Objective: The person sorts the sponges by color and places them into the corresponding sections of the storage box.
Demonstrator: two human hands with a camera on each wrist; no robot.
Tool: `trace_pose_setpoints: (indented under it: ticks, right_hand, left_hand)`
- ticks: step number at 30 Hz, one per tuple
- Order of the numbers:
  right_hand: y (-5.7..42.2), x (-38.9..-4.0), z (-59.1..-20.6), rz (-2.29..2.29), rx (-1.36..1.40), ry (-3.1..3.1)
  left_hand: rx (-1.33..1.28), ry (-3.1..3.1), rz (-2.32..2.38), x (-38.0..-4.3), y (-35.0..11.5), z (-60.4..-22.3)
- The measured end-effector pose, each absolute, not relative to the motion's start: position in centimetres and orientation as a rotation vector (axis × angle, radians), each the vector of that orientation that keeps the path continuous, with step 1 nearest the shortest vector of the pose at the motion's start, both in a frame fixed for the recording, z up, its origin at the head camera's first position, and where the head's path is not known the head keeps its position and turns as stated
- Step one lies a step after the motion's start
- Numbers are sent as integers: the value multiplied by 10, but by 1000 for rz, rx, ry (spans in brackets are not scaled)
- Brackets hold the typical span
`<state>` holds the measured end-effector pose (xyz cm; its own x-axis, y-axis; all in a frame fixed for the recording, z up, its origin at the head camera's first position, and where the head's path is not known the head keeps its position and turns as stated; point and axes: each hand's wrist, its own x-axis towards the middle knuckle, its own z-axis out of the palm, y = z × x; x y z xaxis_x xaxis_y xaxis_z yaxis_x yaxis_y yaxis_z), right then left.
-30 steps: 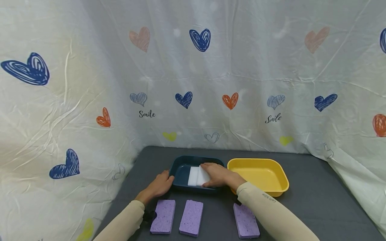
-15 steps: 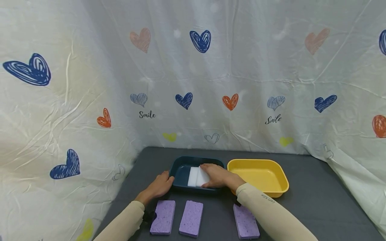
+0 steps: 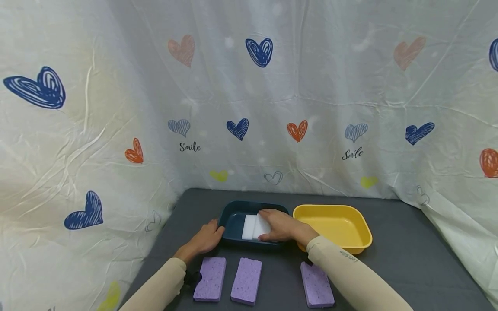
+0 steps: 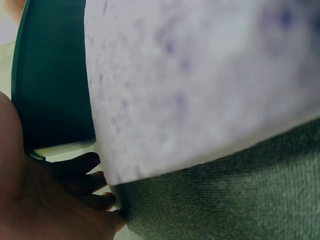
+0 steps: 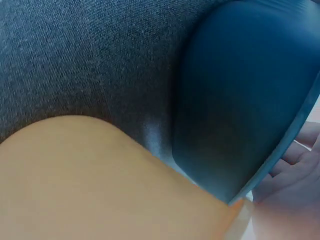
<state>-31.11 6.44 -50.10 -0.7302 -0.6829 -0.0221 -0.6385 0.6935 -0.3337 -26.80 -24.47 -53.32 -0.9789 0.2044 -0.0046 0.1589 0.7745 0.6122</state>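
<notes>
Two white sponge-like blocks lie side by side in the dark blue tray [image 3: 233, 225]. My right hand [image 3: 279, 225] reaches into the tray and grips the right white block [image 3: 262, 226], fingers at its far end and thumb at its near end. The left white block [image 3: 248, 226] lies against it. At the tray's left front corner, my left hand [image 3: 207, 237] holds the wall between thumb and fingers; in the left wrist view its fingers [image 4: 82, 182] are beside the tray wall. My right palm hides part of the gripped block.
A yellow tray [image 3: 334, 218] stands right of the blue one, partly behind my right forearm. Nearer me lie a left purple sponge [image 3: 211, 280], a middle purple sponge [image 3: 247, 281] and a right purple sponge [image 3: 317, 286] on the dark grey tabletop [image 3: 404, 250]. A heart-printed curtain [image 3: 327, 86] hangs behind.
</notes>
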Motion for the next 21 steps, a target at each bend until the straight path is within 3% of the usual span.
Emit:
trace_pose_setpoints:
  ticks: [21]
  right_hand:
    - [100, -311, -475, -588, -1040, 2802]
  left_hand:
    - [197, 2840, 1079, -266, -251, -531]
